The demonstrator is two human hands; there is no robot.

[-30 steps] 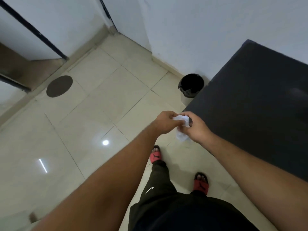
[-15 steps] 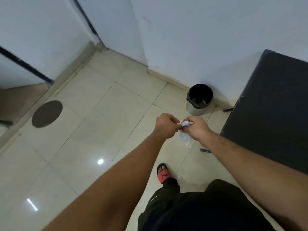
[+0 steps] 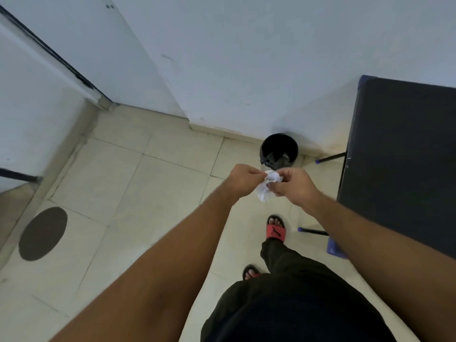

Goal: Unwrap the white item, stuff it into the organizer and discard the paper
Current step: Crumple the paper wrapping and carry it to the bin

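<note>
Both hands meet at frame centre: the left hand (image 3: 243, 178) and right hand (image 3: 291, 185) each close a fingertip grip on the crumpled white paper (image 3: 267, 185), held out toward a black bin (image 3: 278, 150) at twelve o'clock, seemingly for discarding; a dark desk (image 3: 404, 156) stands at three o'clock.

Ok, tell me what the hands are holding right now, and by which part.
Both hands pinch one crumpled white paper. The left hand grips its upper left edge, the right hand its upper right; the lower end hangs free.
</note>
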